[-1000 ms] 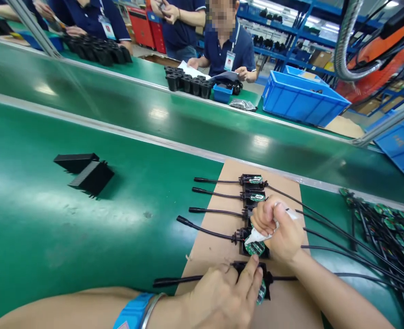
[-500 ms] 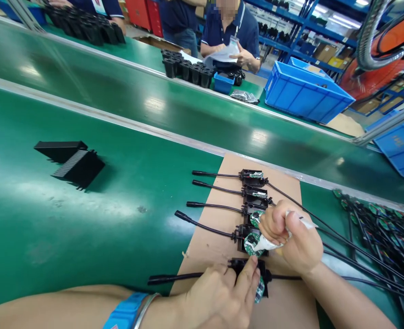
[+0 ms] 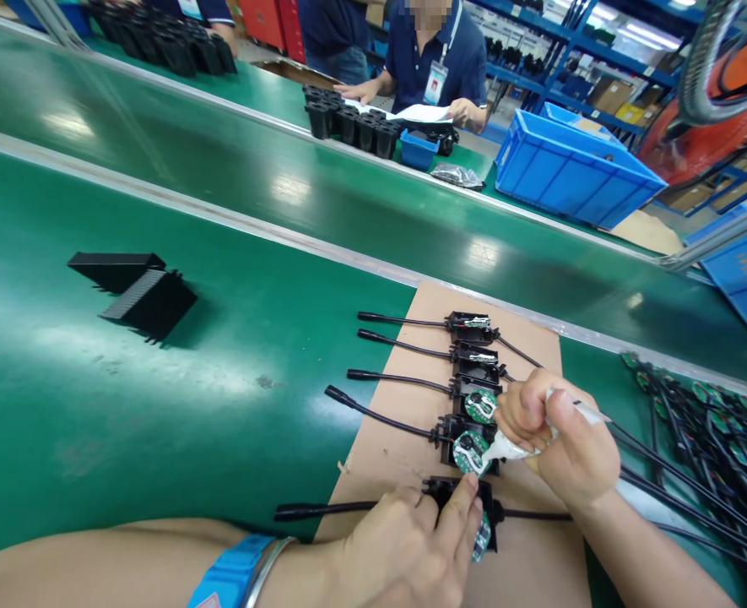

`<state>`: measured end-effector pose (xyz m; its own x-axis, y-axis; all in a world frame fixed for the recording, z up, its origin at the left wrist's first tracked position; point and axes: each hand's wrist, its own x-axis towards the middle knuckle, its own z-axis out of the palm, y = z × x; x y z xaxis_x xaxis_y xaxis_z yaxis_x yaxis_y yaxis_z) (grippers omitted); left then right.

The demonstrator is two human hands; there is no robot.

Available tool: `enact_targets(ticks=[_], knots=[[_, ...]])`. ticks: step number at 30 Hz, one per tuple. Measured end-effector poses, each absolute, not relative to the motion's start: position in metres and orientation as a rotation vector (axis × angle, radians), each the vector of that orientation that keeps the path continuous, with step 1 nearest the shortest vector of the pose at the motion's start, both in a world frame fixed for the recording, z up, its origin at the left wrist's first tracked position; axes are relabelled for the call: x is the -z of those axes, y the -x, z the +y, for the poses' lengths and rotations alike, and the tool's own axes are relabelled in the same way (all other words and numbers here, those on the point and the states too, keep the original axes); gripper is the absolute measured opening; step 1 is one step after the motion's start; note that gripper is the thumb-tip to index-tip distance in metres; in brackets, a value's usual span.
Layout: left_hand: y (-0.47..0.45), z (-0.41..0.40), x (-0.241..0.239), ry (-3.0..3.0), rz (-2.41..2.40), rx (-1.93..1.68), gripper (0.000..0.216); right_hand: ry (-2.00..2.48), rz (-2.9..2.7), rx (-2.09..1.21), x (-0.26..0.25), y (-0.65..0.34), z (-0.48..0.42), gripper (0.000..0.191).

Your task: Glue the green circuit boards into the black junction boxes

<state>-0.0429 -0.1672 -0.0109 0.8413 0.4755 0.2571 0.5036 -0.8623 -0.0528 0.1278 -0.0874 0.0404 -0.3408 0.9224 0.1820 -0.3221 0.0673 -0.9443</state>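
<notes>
My right hand [image 3: 560,435] is closed around a soft white squeeze tube [image 3: 516,447], its tip down at a round green circuit board [image 3: 470,453]. A curved bead of white paste lies on that board, which rests on a black housing [image 3: 450,427]. My left hand [image 3: 420,540] reaches in from below with fingers stretched out, the index fingertip at the board's lower edge. Partly under the left fingers are the nearest black housing [image 3: 442,488] and its board [image 3: 482,538]. Another round board [image 3: 480,407], just beyond, also carries a loop of white paste.
Housings with black cables lie in a row on a cardboard sheet [image 3: 404,431]. Boards with tangled cables [image 3: 708,439] are piled at right. Two black finned parts [image 3: 148,302] lie left on the green table. Across the conveyor [image 3: 221,143] are a person with papers and blue crates [image 3: 576,173].
The tube tip in my right hand has moved slightly right across the board, leaving a longer white bead. My left hand stays put. The person opposite has lowered the papers.
</notes>
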Motion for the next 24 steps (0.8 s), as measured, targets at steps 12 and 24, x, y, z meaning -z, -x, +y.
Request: enact_targets(ticks=[12,24], knots=[[0.043,-0.178,0.009,2.872,-0.717,0.562,0.033,0.709,-1.322,-1.424,-0.050,-0.136,-0.090,0.035],[0.043,-0.210,0.007,2.814,-0.717,0.585,0.033,0.732,-1.322,-1.596,-0.051,-0.109,-0.149,0.039]])
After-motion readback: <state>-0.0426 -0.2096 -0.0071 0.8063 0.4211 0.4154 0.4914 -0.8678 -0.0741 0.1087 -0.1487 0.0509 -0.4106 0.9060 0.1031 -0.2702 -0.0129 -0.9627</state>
